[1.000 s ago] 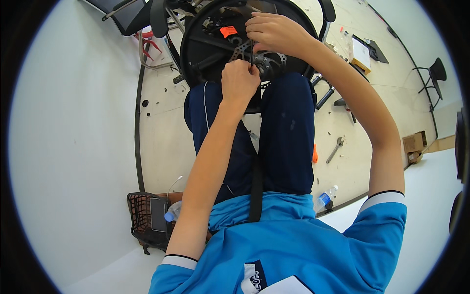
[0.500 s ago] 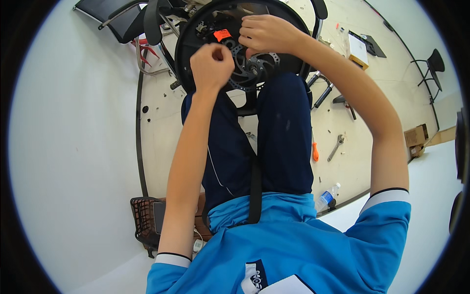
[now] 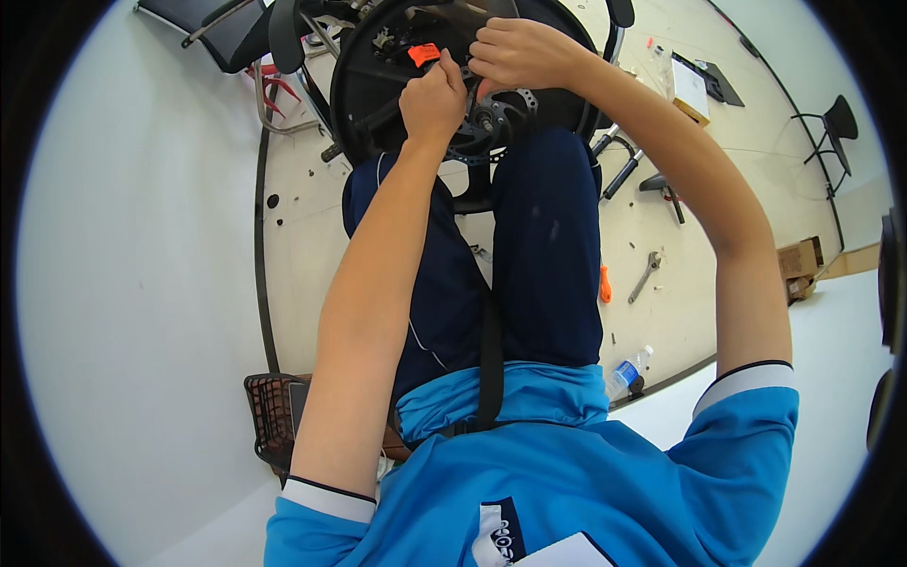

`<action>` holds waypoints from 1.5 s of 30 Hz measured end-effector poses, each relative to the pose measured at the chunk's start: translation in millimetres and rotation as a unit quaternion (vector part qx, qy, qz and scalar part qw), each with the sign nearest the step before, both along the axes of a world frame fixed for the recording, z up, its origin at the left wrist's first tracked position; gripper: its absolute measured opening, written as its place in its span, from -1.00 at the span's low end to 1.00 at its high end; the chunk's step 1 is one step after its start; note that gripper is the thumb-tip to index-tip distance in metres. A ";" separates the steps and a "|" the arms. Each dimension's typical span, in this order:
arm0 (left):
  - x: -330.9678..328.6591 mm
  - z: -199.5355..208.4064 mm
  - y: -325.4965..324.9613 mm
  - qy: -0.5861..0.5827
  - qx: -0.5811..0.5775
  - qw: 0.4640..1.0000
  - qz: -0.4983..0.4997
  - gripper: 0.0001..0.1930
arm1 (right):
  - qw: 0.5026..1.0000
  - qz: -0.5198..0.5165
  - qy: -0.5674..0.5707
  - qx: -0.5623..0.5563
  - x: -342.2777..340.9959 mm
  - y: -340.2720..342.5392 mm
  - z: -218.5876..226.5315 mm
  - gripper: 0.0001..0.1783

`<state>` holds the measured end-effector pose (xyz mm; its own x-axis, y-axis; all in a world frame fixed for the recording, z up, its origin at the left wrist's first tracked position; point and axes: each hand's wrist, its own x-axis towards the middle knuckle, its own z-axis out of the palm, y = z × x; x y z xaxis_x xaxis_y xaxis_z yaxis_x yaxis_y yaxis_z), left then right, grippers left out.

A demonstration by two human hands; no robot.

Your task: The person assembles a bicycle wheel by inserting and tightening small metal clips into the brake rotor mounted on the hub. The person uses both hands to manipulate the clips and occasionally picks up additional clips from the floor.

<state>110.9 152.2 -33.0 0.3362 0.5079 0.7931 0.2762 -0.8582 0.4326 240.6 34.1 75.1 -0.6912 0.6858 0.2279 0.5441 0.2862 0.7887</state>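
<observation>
Both of my hands work over a round black surface (image 3: 351,94) with a raised rim, beyond my knees. My left hand (image 3: 435,104) is closed, thumb stretched along the curled index finger. Close to its right, my right hand (image 3: 522,55) bends its fingers down in a closed grip. Whatever either hand holds is too small or hidden to make out. Under and beside them sits a perforated metal disc brake rotor (image 3: 518,115) with a threaded axle (image 3: 487,121) at its centre. An orange piece (image 3: 423,54) lies just beyond my left hand, among dark metal parts.
Right of my legs, the floor holds an adjustable wrench (image 3: 645,276), an orange handle (image 3: 605,283), black-and-silver tubes (image 3: 621,177) and a water bottle (image 3: 627,372). A white box (image 3: 690,90) lies farther off. A chair (image 3: 227,33) stands far left, a black basket (image 3: 269,420) near left.
My left hand has moved right and slightly farther away, coming close to my right hand. The right hand has shifted only slightly. The view has shifted a little.
</observation>
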 end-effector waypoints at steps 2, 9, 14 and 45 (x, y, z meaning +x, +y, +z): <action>-1.0 -1.8 1.5 0.005 -0.002 1.000 0.002 -0.46 | 0.999 -0.017 0.034 0.012 -0.7 -5.9 -8.4 -0.55; -0.3 2.4 -0.4 -0.003 -0.010 1.000 -0.024 -0.46 | 0.991 -0.042 0.125 0.021 -3.0 -19.7 -16.3 -0.56; -15.8 12.4 -9.7 0.011 -0.149 0.984 -0.094 -0.38 | 0.977 -0.076 0.196 -0.023 -12.9 -26.5 -12.2 -0.51; -5.5 -40.4 -95.1 -0.408 -0.587 0.676 -0.179 -0.42 | 0.888 -0.106 0.447 -0.005 -8.9 -43.8 -10.8 -0.40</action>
<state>105.4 57.1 -73.4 0.2977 0.9504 -0.0898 -0.6007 0.2596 0.7561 231.7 -9.7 64.3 -0.0913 0.7838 0.6142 0.9942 0.1067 0.0116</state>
